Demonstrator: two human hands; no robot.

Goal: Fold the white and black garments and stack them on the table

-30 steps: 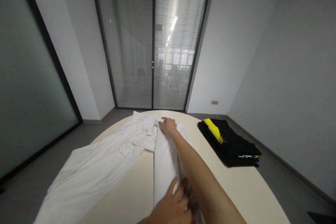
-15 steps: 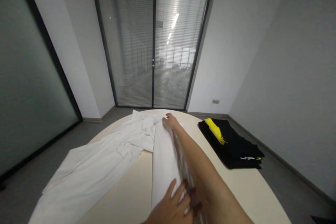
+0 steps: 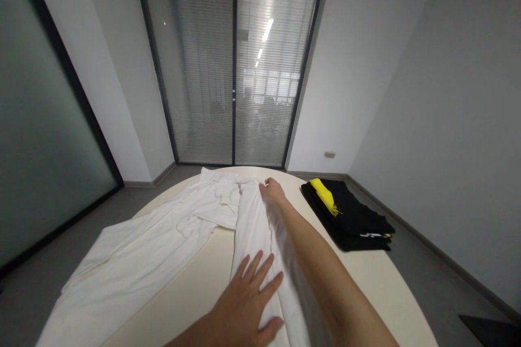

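Note:
A white garment [image 3: 163, 233] is spread over the round cream table, its left part wide and wrinkled. A long narrow section [image 3: 254, 217] of it runs towards me under my hands. My left hand [image 3: 252, 298] lies flat on the near part of that section, fingers spread. At the far end, my right hand [image 3: 272, 191] has its fingers closed on the cloth's right edge. Along my right forearm the edge hangs partly raised and blurred. The exact kind of garment does not show.
A stack of folded black clothes [image 3: 350, 214] with a yellow print lies on the table's right side. Behind the cream table [image 3: 195, 287] stand glass doors with blinds [image 3: 268, 97]. A dark flat object [image 3: 488, 331] shows at the lower right.
My left hand has moved left from the cloth's right edge and now rests spread on top. My right hand has shifted slightly right, its fingers closing. The narrow section's right side looks more turned over.

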